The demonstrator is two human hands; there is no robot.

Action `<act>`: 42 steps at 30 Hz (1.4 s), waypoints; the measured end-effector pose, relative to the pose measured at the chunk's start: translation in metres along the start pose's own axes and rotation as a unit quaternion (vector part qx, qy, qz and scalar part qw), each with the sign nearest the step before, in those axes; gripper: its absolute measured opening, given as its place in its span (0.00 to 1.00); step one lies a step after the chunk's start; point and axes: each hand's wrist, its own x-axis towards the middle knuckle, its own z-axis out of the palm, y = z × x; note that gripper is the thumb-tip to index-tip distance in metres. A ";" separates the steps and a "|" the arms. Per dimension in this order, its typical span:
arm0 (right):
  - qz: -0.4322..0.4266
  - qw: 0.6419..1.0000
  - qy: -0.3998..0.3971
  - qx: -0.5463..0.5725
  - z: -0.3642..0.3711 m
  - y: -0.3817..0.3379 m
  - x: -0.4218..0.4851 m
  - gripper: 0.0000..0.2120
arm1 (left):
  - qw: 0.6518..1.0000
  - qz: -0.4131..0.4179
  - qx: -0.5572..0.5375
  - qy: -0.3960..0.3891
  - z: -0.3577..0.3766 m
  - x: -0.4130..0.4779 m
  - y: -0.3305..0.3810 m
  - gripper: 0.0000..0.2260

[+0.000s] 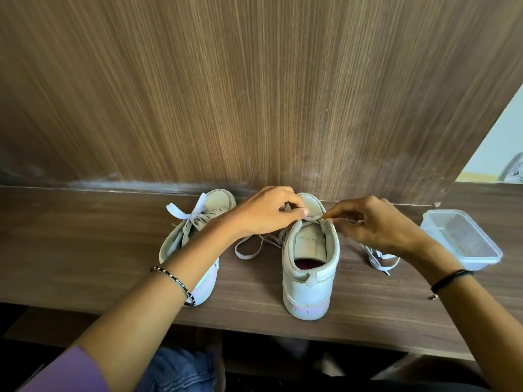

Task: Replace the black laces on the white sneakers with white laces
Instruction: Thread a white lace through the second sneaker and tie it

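You are seated at a dark brown wood-grain desk that runs the full width of the view. Its front edge is close to you, with your jeans showing in the shadow below it. Behind the desk stands a tall panel of the same streaked brown laminate, with pale, dusty smears along its foot. At the far right the panel ends at a slanted edge, and past it shows a bright, pale wall.

Both white sneakers stand on the desk with their heels toward you and their toes near the panel. The left sneaker lies partly under your left forearm, and its white bow is tied. The right sneaker is just beside it, at the middle of the desk.

Your left hand pinches the white lace at the top of the right sneaker's tongue. Your right hand pinches the same lace on the other side of the collar. The slack lies in loops on the desk on either side of the shoe.

A clear plastic container with its lid on sits on the desk to your right, near your right wrist.
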 end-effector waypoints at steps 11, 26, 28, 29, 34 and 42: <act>0.068 0.997 0.009 0.042 0.009 -0.006 0.002 0.07 | 0.986 -0.106 -0.100 -0.079 -0.004 0.004 0.014 0.13; 0.107 0.973 -0.032 0.203 0.001 -0.008 -0.003 0.06 | 0.988 -0.070 -0.119 -0.063 -0.001 0.004 0.018 0.04; 0.058 0.986 -0.049 0.147 0.000 -0.003 -0.004 0.08 | 0.989 -0.050 -0.123 -0.061 -0.002 0.006 0.021 0.03; 0.037 0.993 -0.042 0.100 -0.001 -0.001 -0.003 0.09 | 0.991 -0.044 -0.112 -0.059 -0.003 0.008 0.022 0.04; -0.024 0.999 0.023 -0.012 -0.002 -0.004 -0.003 0.08 | 0.998 -0.042 -0.012 -0.044 -0.006 0.016 0.026 0.06; 0.047 0.998 0.014 0.033 0.008 -0.005 0.002 0.06 | 0.996 -0.048 0.063 -0.048 -0.005 0.020 0.037 0.05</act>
